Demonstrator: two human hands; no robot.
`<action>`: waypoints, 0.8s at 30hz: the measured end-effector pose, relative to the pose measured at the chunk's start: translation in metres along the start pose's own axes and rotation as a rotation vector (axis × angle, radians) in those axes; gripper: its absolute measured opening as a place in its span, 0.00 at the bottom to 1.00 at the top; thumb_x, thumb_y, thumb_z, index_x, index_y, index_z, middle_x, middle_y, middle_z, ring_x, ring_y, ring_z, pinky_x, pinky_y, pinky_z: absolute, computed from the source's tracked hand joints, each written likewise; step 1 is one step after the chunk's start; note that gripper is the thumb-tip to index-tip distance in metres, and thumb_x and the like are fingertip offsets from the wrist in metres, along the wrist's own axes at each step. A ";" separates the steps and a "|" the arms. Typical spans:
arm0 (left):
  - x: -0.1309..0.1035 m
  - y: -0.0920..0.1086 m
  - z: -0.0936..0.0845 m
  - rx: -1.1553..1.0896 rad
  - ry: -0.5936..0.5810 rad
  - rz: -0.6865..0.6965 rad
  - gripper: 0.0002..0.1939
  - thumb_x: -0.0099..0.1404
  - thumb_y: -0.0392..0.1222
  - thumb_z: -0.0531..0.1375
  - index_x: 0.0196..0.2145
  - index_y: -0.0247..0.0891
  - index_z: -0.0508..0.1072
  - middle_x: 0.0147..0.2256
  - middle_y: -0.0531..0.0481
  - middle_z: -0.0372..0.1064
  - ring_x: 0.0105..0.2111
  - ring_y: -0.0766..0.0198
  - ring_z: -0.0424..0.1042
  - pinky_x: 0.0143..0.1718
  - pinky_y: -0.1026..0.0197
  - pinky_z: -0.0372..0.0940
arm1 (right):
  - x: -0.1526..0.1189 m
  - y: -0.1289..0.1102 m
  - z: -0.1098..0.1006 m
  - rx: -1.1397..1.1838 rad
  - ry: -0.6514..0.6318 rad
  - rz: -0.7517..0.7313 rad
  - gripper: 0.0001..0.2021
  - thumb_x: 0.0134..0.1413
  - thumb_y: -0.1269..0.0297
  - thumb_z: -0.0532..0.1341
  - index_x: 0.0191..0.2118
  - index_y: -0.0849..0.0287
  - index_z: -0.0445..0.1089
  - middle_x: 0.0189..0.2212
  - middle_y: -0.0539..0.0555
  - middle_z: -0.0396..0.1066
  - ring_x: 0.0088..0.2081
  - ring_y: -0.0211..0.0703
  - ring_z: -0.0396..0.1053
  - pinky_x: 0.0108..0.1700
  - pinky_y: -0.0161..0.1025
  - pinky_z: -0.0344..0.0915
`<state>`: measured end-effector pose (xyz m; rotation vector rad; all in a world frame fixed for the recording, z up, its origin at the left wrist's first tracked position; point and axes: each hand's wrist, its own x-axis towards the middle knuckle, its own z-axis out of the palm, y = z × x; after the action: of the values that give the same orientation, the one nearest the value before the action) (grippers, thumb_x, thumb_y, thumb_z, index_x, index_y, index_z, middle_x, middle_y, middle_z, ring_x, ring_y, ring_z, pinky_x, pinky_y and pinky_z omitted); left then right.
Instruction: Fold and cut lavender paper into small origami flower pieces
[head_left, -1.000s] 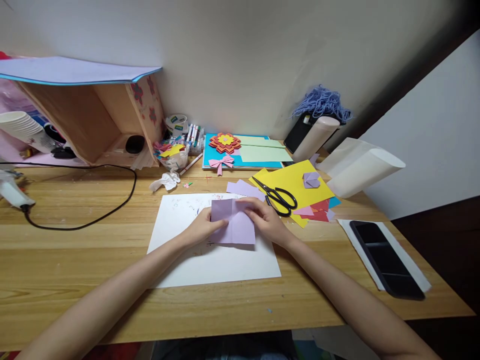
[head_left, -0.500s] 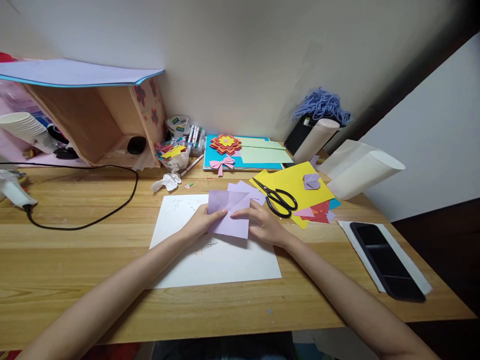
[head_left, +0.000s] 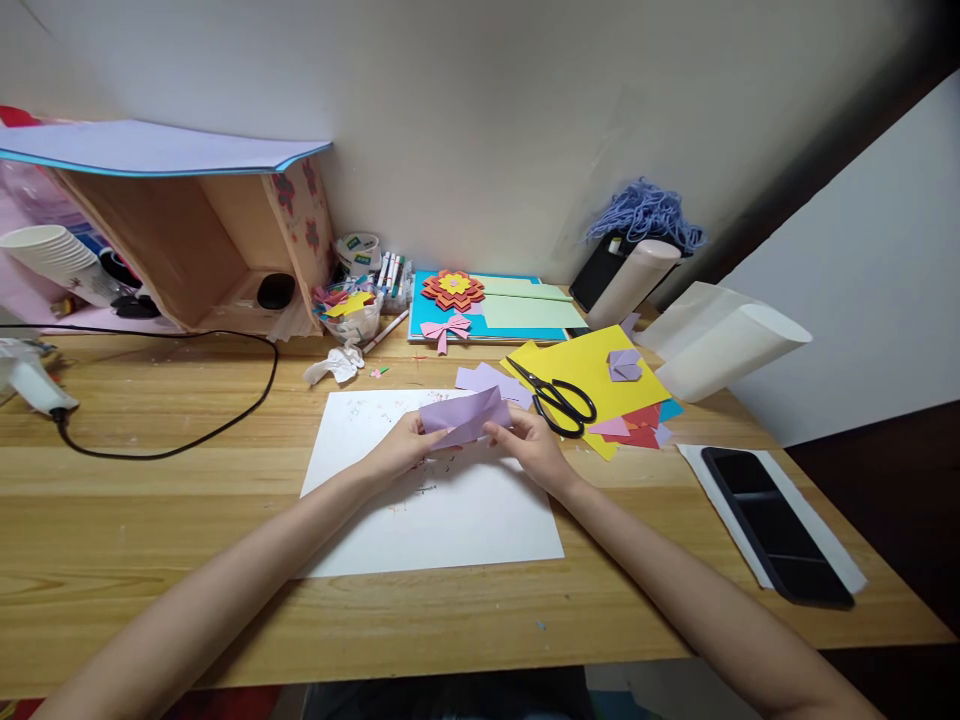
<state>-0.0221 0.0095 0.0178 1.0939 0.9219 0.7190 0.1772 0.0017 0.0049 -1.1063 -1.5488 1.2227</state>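
Note:
A creased sheet of purple paper (head_left: 466, 415) is held between my two hands, bent along its folds above a white sheet (head_left: 450, 530). My left hand (head_left: 401, 445) grips its left side, thumb on the near edge. On the right side, my right hand (head_left: 531, 440) pinches it, with the fingers partly behind the paper. Just beyond lie more purple paper pieces (head_left: 491, 380). Black-handled scissors (head_left: 559, 398) rest on yellow paper (head_left: 592, 365), right of my right hand. A small folded purple piece (head_left: 624, 366) sits on that yellow paper.
At the back stand an open box (head_left: 172, 240), a tub of paper scraps (head_left: 352, 315) and a blue card with a paper flower (head_left: 454, 290). A phone (head_left: 776, 525) lies at the right. A black cable (head_left: 172, 455) loops at the left, near crumpled tissue (head_left: 335, 365).
The purple paper was spread nearly flat and facing me; now it is bent and tipped, looking shorter. My right thumb has shifted to its near edge.

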 end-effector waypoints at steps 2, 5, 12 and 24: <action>0.000 0.002 0.002 0.003 -0.037 0.016 0.23 0.50 0.45 0.66 0.44 0.37 0.74 0.40 0.44 0.75 0.41 0.56 0.72 0.37 0.61 0.67 | 0.000 0.002 0.003 0.030 0.035 0.069 0.15 0.49 0.51 0.61 0.24 0.58 0.67 0.23 0.50 0.65 0.26 0.39 0.62 0.28 0.36 0.61; 0.000 0.001 0.004 -0.027 -0.054 0.024 0.23 0.53 0.48 0.64 0.45 0.36 0.74 0.41 0.44 0.75 0.42 0.55 0.72 0.40 0.59 0.66 | 0.000 0.003 0.005 0.021 0.079 0.092 0.18 0.49 0.50 0.61 0.21 0.58 0.62 0.18 0.46 0.58 0.21 0.36 0.56 0.25 0.34 0.55; -0.001 -0.008 0.005 0.003 0.045 0.111 0.31 0.54 0.62 0.58 0.44 0.33 0.72 0.37 0.42 0.74 0.38 0.55 0.71 0.36 0.58 0.67 | 0.000 0.003 0.006 -0.013 0.149 0.106 0.19 0.48 0.50 0.61 0.20 0.58 0.60 0.16 0.46 0.56 0.21 0.36 0.54 0.24 0.34 0.52; -0.003 -0.009 0.011 0.240 0.158 0.108 0.18 0.51 0.49 0.65 0.34 0.33 0.71 0.26 0.50 0.72 0.23 0.65 0.69 0.25 0.65 0.62 | 0.002 0.002 0.008 0.109 0.170 0.106 0.13 0.46 0.54 0.64 0.26 0.59 0.66 0.25 0.49 0.65 0.29 0.39 0.62 0.32 0.35 0.59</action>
<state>-0.0129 -0.0002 0.0118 1.3207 1.1110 0.8067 0.1697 0.0018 0.0014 -1.2008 -1.2947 1.2345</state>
